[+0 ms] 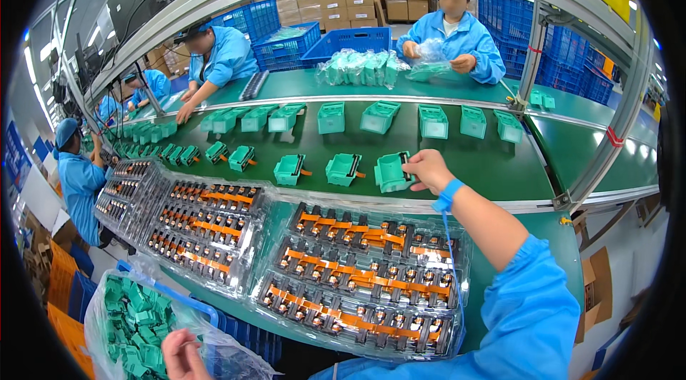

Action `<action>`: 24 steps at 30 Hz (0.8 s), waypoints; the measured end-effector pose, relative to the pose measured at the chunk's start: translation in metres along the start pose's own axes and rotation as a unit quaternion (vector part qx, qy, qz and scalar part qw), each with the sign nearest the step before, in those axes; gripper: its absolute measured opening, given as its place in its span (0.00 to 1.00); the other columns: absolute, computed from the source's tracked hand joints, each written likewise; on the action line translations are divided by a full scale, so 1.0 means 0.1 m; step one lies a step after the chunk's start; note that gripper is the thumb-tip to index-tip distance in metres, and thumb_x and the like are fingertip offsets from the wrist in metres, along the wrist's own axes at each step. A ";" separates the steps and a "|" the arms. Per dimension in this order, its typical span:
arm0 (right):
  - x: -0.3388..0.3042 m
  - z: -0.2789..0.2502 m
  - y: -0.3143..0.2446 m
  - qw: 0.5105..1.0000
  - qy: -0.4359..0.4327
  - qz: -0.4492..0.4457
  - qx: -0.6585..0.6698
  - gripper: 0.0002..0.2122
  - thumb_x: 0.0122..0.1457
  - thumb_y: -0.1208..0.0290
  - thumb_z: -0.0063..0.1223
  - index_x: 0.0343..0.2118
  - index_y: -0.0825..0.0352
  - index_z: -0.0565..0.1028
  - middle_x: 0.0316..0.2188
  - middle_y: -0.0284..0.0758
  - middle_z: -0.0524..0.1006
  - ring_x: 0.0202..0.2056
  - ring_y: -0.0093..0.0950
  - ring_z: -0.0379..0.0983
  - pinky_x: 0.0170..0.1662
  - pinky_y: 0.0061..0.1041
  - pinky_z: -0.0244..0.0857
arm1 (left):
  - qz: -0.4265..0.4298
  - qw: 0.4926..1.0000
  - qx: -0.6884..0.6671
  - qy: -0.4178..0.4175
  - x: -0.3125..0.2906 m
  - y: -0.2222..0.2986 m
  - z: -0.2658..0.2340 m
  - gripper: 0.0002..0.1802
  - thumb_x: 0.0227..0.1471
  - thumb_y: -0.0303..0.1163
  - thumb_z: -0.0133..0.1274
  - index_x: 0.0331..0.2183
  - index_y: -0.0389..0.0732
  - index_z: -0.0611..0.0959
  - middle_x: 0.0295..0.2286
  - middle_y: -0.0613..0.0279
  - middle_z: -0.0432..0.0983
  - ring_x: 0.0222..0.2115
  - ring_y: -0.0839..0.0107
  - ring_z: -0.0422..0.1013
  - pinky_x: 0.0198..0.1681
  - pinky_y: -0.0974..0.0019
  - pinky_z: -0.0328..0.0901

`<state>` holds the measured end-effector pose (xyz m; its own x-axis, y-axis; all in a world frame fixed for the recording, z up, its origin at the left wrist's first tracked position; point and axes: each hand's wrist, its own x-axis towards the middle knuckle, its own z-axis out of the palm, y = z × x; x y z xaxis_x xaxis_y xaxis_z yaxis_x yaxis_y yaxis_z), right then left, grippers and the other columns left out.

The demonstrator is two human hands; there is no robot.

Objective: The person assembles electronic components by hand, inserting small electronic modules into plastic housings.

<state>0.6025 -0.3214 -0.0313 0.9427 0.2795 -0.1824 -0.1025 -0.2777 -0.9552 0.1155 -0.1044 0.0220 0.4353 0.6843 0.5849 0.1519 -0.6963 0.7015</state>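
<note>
Right hand [426, 171] pinching a green housing [391, 173] at the belt's near edge!
Grip's on the right side only, so a slip could tip it onto the green belt [500, 169]. Left hand [184, 356] hovers, fingers half-curled, by the plastic bag [232, 357]; can't tell if it's holding anything. Watch that blue wrist cord [451, 266], crossing the black-and-orange parts [368, 276]: an arm swing might snag them.

The head view faces forward and down, close above a bench [552, 237].
</note>
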 end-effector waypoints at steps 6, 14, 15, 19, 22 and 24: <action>0.43 0.23 0.24 0.997 0.019 0.043 0.061 0.09 0.49 0.78 0.57 0.30 0.71 0.69 0.24 0.38 0.71 0.24 0.30 0.73 0.23 0.32 0.73 | -0.176 0.898 0.373 -0.152 -0.10 -0.97 -1.22 0.18 0.51 0.34 0.53 0.42 0.33 0.76 0.38 0.49 0.74 0.37 0.57 0.71 0.40 0.62 0.65; -0.11 0.15 0.08 0.983 -0.034 -0.152 -0.095 0.07 0.51 0.74 0.54 0.33 0.69 0.73 0.28 0.35 0.75 0.26 0.25 0.72 0.27 0.24 0.68 | -0.196 0.837 0.416 -0.298 -0.17 -0.90 -1.14 0.38 0.43 0.37 0.59 0.52 0.31 0.64 0.49 0.35 0.60 0.49 0.42 0.59 0.53 0.54 0.56; -0.27 0.10 0.04 0.983 -0.034 -0.154 -0.097 0.07 0.51 0.74 0.54 0.33 0.69 0.73 0.28 0.35 0.75 0.26 0.25 0.72 0.27 0.24 0.68 | -0.186 0.841 0.399 -0.313 -0.16 -0.93 -1.10 0.40 0.41 0.37 0.60 0.53 0.31 0.63 0.49 0.35 0.61 0.49 0.42 0.60 0.53 0.54 0.56; -0.89 -0.03 -0.04 0.843 -0.144 -0.431 -0.288 0.02 0.50 0.76 0.53 0.28 0.65 0.76 0.27 0.36 0.75 0.29 0.32 0.73 0.34 0.30 0.67 | -0.176 0.779 0.488 -0.351 -0.10 -0.87 -0.93 0.40 0.40 0.33 0.60 0.53 0.34 0.62 0.49 0.39 0.61 0.49 0.44 0.60 0.50 0.54 0.59; -1.07 -0.11 0.09 0.754 -0.208 -0.500 -0.371 0.08 0.44 0.79 0.54 0.30 0.64 0.76 0.30 0.35 0.73 0.36 0.35 0.69 0.39 0.32 0.65 | -0.149 0.742 0.537 -0.372 -0.07 -1.03 -0.90 0.33 0.41 0.35 0.58 0.49 0.36 0.66 0.46 0.42 0.65 0.43 0.45 0.65 0.44 0.52 0.64; -1.14 -0.12 0.11 0.749 -0.203 -0.500 -0.384 0.09 0.43 0.79 0.54 0.31 0.65 0.75 0.33 0.35 0.72 0.38 0.35 0.68 0.40 0.32 0.65 | -0.130 0.718 0.566 -0.383 -0.10 -1.33 -0.99 0.29 0.42 0.35 0.57 0.47 0.37 0.69 0.43 0.42 0.68 0.40 0.46 0.68 0.41 0.52 0.65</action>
<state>0.4973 -0.3674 -0.0185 0.2358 0.9137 0.3310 0.9505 -0.1459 -0.2743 0.0031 0.0030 -0.0371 0.5567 0.8051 -0.2045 0.7519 -0.5930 -0.2881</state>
